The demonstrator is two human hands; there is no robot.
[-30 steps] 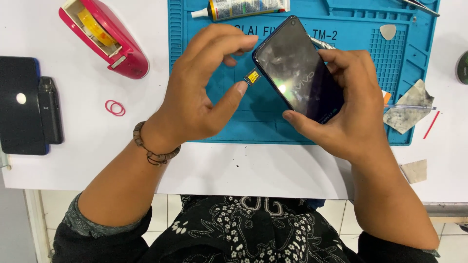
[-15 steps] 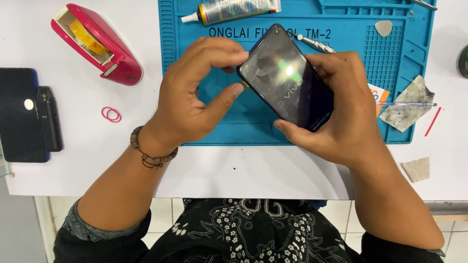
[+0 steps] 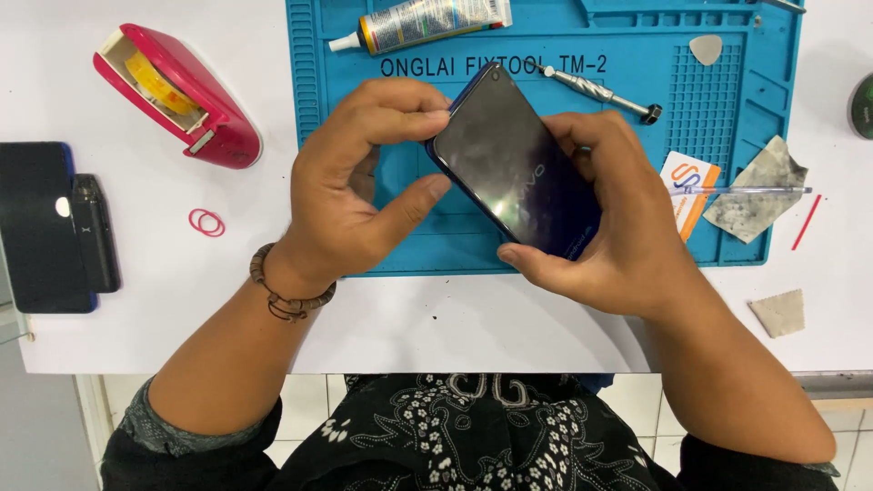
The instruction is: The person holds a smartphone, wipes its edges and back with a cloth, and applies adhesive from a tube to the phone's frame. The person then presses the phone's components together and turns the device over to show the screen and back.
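I am gripping the dark phone (image 3: 514, 173) in both hands, left hand (image 3: 359, 186) and right hand (image 3: 609, 232), tilted, above the blue mat's (image 3: 727, 100) near edge.

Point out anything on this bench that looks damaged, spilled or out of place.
Nothing is clearly damaged or spilled. Both hands, left hand and right hand, hold the phone tilted above the blue mat. Two stained rags lie loose at the mat's right edge.

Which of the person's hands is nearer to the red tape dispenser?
The left hand. It grips the dark phone at its left edge, a short way right of the tape dispenser. The right hand holds the phone's far side, farther away.
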